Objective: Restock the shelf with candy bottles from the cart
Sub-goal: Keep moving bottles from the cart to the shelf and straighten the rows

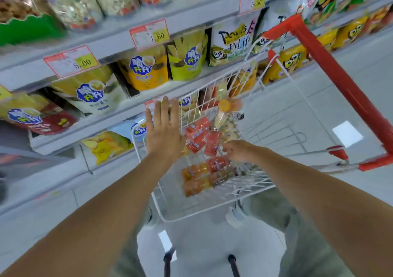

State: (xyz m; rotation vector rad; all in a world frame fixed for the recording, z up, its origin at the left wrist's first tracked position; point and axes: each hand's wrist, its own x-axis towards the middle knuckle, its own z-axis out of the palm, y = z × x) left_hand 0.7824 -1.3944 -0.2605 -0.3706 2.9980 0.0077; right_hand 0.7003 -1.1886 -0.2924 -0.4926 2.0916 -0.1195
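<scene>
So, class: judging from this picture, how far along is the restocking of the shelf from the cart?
Done: nothing that shows; the shelf in view carries snack bags. In hand: the right hand reaches among the orange bottles in the cart, grip blurred; the left hand hovers open above its rim. Left: those bottles and the yellow-capped bottle, all in the cart.
</scene>
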